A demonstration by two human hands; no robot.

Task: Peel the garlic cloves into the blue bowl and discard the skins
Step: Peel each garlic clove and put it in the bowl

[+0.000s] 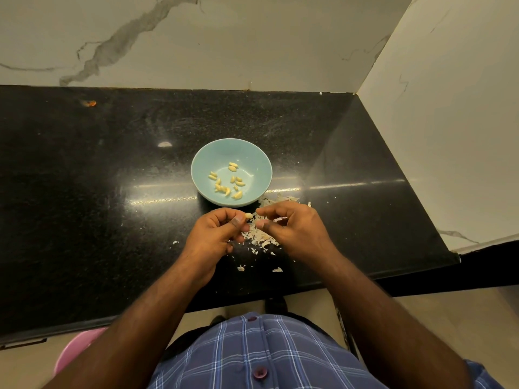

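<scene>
A light blue bowl [205,161] stands mid-counter with several peeled garlic cloves [227,181] lying in its bottom. Just in front of the bowl my left hand [216,234] pinches a pale garlic clove [248,216] between thumb and forefinger. My right hand [292,228] hovers close beside it, its thumb and curled fingers drawn together a little to the right of the clove; whether they hold a bit of skin I cannot tell. A heap of papery garlic skins [259,238] lies on the counter under and between both hands.
The black speckled counter [98,192] ends at marble walls behind and on the right. Loose skin flakes [277,269] lie near the front edge. A pink tub [75,352] sits on the floor below left.
</scene>
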